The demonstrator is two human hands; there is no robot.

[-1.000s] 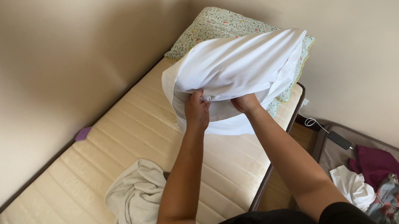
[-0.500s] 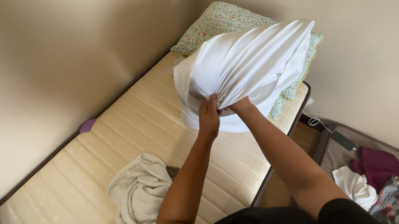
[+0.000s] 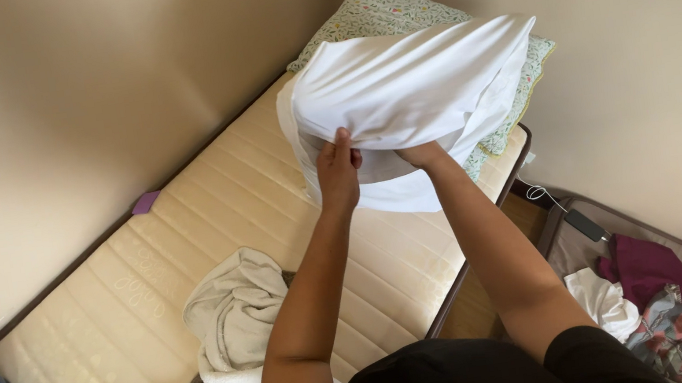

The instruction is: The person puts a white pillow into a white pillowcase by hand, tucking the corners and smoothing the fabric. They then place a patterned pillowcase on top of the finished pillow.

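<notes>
White cloth pillowcase over pillow (image 3: 415,88), held up above bare cream quilted mattress (image 3: 214,236)
Head view: left hand (image 3: 339,174) clenched on gathered lower hem; right hand (image 3: 420,154) grasping same hem, fingers hidden in folds. Judged light, soft, limp, slightly slippery; best gripped by bunched open edge

Beige walls (image 3: 78,95), cream mattress (image 3: 213,227) in corner, wooden floor (image 3: 478,310)
</notes>
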